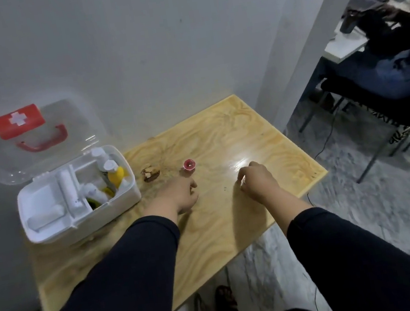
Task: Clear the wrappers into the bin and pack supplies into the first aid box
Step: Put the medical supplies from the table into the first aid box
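A small pink cap point(189, 164) is neared by the left hand point(180, 194), fingers curled loosely, nothing gripped. The right hand point(256, 180) is held pinched, contents indiscernible. The first aid box point(49, 228) is kept open alongside for packing.

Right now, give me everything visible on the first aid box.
The first aid box is white, plastic-looking, with rounded corners, and stands at the table's left end by the wall. Its clear lid, bearing a red cross latch and red handle, is swung open and stands up at the back. Inside, a divided tray holds white rolls; the right compartment holds white bottles and a yellow one. Neither hand touches it.
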`<state>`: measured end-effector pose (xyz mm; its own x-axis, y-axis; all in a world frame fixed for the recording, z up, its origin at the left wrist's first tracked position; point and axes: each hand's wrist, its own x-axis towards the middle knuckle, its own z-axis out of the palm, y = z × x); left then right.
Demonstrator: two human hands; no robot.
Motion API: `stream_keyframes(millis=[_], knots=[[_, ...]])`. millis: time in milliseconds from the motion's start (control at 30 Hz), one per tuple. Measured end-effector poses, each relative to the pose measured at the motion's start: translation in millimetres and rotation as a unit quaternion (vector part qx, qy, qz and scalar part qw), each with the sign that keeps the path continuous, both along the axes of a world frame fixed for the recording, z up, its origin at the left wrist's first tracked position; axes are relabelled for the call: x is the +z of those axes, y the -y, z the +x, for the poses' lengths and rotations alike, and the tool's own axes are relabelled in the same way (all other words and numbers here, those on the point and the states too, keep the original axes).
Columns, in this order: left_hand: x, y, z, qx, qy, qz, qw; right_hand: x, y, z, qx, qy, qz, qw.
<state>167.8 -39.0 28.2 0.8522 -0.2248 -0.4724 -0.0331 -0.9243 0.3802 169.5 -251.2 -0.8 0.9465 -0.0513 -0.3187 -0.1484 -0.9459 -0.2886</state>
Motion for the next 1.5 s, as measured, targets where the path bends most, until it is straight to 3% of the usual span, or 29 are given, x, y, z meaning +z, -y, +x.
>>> stream_keyframes(millis=[367,733,900,1200,1500], knots=[[7.6,-27.9,-6.8,0.07,0.015,0.036,0.997,26.7,-91.2,61.8,0.21,0.072,0.054,0.974],[16.3,-27.2,-20.9,0.103,0.008,0.051,0.993,15.3,-104.8,66.4,0.271,0.065,-0.031,0.96],[42.7,-25.1,-15.8,0.109,0.028,0.043,0.993,52.2,-108.2,74.9,0.274,0.054,-0.008,0.96],[105.3,-67.6,-23.8,0.18,0.108,0.036,0.977,146.4,-164.7,74.7,0.329,0.156,0.069,0.929],[106.6,-171.0,-84.7,0.283,0.109,0.088,0.949,134.5,-281.9,30.7,0.406,0.125,0.088,0.901]])
